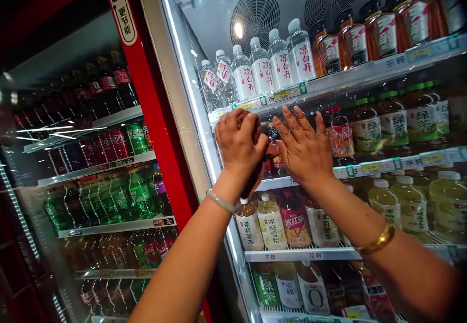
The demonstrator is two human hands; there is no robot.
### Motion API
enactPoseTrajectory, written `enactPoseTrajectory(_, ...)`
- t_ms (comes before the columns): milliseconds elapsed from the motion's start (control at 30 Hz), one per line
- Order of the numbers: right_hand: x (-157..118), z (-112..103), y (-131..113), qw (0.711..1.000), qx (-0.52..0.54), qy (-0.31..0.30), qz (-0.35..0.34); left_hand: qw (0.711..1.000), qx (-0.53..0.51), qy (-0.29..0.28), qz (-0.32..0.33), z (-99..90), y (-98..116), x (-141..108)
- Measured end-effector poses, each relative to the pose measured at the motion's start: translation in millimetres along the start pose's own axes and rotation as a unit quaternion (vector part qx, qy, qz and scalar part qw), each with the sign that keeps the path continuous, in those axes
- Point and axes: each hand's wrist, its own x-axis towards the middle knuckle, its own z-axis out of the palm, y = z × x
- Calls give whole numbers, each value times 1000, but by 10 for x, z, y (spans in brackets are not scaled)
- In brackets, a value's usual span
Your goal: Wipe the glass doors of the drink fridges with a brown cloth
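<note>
A glass-fronted drinks cooler with lit shelves is before me. My left hand (239, 138), with a pale bangle at the wrist, is curled closed near the cooler's left side; what its fingers hold, if anything, is hidden. Just right of it, my right hand (304, 145) has its fingers spread and its palm towards the shelves, with a gold bracelet on the wrist. Dark reflections of hands show behind both. Clear water bottles (279, 65) stand above my hands, and a red-labelled bottle (341, 135) is right of my right hand.
A second cooler with a red frame (155, 99) stands at the left, holding dark bottles, cans and green bottles (140, 194). Brown bottles (383, 33) fill the upper right shelf. Tea bottles (394, 123) and pale yellow drinks (408, 201) line lower shelves.
</note>
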Motion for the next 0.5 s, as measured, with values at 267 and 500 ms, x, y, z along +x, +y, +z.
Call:
enactPoseTrajectory(267, 1, 1, -11, 1000, -7, -11, 7, 995, -65, -32, 66, -20, 279, -593)
enactPoseTrajectory(500, 14, -27, -45, 999, -16, -31, 24, 999, -31, -19, -16, 45, 108, -66)
